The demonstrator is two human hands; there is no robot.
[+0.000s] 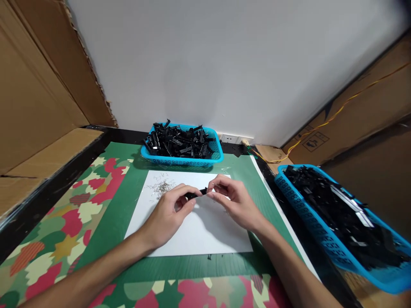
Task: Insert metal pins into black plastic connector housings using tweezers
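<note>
Above a white sheet (192, 239), my left hand (170, 211) holds a small black part (192, 195) between thumb and fingers. The part points to the right, towards my right hand (233, 199). My right hand is closed in a pinch at the part's right end; what its fingertips hold is too small to make out. A loose pile of tiny metal pieces (163, 187) lies on the sheet, just beyond and left of my left hand.
A blue basket (183, 161) full of black parts stands behind the sheet. Another blue basket (324, 241) with black parts is at the right. Cardboard (35, 64) rises at the left, and yellow-red wires (321, 125) run along the right side.
</note>
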